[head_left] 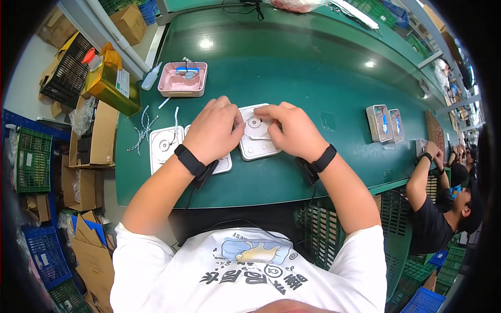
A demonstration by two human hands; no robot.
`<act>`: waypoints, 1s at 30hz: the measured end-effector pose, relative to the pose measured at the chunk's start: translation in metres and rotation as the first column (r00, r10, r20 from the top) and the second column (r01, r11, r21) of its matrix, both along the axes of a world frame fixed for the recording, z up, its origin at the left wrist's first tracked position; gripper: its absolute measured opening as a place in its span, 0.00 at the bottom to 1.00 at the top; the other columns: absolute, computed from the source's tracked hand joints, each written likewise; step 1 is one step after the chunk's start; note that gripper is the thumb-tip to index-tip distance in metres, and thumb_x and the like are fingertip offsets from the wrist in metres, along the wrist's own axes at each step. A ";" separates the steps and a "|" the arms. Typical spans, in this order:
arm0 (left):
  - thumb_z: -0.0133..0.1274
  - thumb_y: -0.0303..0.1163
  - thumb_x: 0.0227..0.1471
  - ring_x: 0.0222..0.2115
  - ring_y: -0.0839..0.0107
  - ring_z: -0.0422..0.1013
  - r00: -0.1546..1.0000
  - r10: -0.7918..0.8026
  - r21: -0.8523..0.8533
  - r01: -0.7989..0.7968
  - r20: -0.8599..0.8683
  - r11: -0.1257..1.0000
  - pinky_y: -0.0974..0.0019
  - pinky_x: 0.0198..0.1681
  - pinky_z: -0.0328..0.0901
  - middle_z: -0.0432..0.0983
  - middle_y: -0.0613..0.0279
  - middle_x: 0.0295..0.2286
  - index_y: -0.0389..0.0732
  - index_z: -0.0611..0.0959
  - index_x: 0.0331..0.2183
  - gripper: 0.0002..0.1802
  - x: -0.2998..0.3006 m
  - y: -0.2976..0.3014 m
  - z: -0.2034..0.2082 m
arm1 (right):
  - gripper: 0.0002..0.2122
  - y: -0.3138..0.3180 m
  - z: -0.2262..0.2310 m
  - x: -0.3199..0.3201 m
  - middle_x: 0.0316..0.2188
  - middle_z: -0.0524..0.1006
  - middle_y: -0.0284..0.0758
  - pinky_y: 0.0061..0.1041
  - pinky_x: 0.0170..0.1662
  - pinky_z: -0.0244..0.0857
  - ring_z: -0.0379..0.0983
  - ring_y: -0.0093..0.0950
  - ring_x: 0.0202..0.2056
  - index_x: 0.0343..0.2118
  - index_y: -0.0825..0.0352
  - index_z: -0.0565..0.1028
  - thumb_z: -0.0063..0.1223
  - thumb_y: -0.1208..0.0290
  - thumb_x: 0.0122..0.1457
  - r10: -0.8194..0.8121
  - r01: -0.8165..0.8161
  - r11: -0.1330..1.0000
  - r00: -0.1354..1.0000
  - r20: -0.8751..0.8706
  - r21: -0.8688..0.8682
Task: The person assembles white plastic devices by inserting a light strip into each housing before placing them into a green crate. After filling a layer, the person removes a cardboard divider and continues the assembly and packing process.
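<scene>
A white square casing with a round dial-like recess and a row of small buttons lies on the green table between my hands. My right hand curls over its right side, index finger bent across the top and thumb lower down. By its left edge, my left hand is closed, thumb against bent fingers; whatever it may hold is hidden. Under my left wrist another white casing is mostly covered. A similar white casing with a round recess lies further left.
A pink open housing with a blue part and wires stands behind, beside a small plastic bottle. White wires lie at left. A yellow-green can stands at the table's left edge. Two open housings and a co-worker's hands are at right.
</scene>
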State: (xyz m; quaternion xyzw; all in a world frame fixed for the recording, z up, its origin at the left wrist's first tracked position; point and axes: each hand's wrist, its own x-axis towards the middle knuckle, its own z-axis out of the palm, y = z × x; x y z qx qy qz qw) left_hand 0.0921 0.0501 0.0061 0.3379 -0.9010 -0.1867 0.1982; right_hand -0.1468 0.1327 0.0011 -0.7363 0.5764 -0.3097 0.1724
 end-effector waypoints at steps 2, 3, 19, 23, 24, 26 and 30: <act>0.65 0.33 0.61 0.46 0.50 0.76 0.999 -0.018 0.094 0.021 -0.028 0.995 0.51 0.52 0.71 0.77 0.52 0.38 0.37 0.86 0.36 0.09 0.002 -0.002 0.000 | 0.20 -0.001 0.004 0.000 0.39 0.88 0.39 0.38 0.49 0.77 0.80 0.40 0.40 0.53 0.65 0.86 0.54 0.83 0.59 0.000 0.001 0.999 1.000 -0.015 0.033; 0.65 0.33 0.61 0.46 0.50 0.75 0.999 -0.026 0.141 0.032 -0.043 0.989 0.51 0.53 0.70 0.77 0.53 0.38 0.38 0.86 0.36 0.09 0.003 -0.003 0.000 | 0.20 -0.001 0.003 0.001 0.39 0.88 0.39 0.38 0.49 0.77 0.80 0.40 0.40 0.53 0.65 0.86 0.54 0.83 0.59 0.001 -0.001 0.999 1.000 -0.015 0.032; 0.73 0.37 0.53 0.51 0.53 0.75 0.970 -0.208 -0.021 0.207 -0.123 0.978 0.50 0.58 0.69 0.79 0.55 0.47 0.43 0.89 0.44 0.18 0.016 0.018 0.005 | 0.18 0.000 -0.002 0.019 0.42 0.83 0.36 0.38 0.51 0.78 0.80 0.39 0.44 0.51 0.63 0.87 0.59 0.83 0.58 0.027 -0.078 0.980 0.964 -0.263 -0.182; 0.76 0.38 0.51 0.59 0.50 0.73 0.958 -0.280 -0.113 0.273 -0.060 0.955 0.48 0.64 0.66 0.77 0.53 0.57 0.43 0.86 0.51 0.27 0.019 0.024 0.008 | 0.16 -0.003 0.001 0.017 0.43 0.82 0.38 0.37 0.47 0.77 0.80 0.39 0.42 0.50 0.64 0.86 0.60 0.82 0.58 0.034 -0.083 0.983 0.959 -0.283 -0.161; 0.76 0.38 0.51 0.59 0.50 0.73 0.958 -0.280 -0.114 0.272 -0.059 0.955 0.48 0.64 0.66 0.77 0.53 0.57 0.43 0.86 0.51 0.27 0.020 0.024 0.007 | 0.15 -0.002 0.003 0.016 0.42 0.82 0.38 0.37 0.46 0.77 0.80 0.39 0.42 0.49 0.64 0.86 0.62 0.80 0.59 0.029 -0.049 0.993 0.981 -0.194 -0.103; 0.78 0.38 0.48 0.60 0.51 0.74 0.950 -0.313 -0.131 0.307 -0.023 0.943 0.48 0.64 0.65 0.78 0.54 0.57 0.42 0.83 0.55 0.34 0.021 0.023 0.006 | 0.14 -0.003 0.007 0.012 0.41 0.81 0.38 0.36 0.44 0.76 0.80 0.39 0.41 0.49 0.64 0.85 0.65 0.78 0.59 -0.005 0.005 1.000 1.000 -0.016 0.021; 0.79 0.39 0.46 0.60 0.50 0.76 0.962 -0.272 0.047 0.271 0.020 0.961 0.48 0.65 0.65 0.80 0.53 0.57 0.42 0.77 0.60 0.43 0.018 0.021 0.011 | 0.10 -0.007 0.003 0.002 0.38 0.81 0.39 0.36 0.42 0.75 0.80 0.37 0.41 0.43 0.65 0.86 0.69 0.73 0.59 0.113 -0.116 0.993 0.986 0.122 0.018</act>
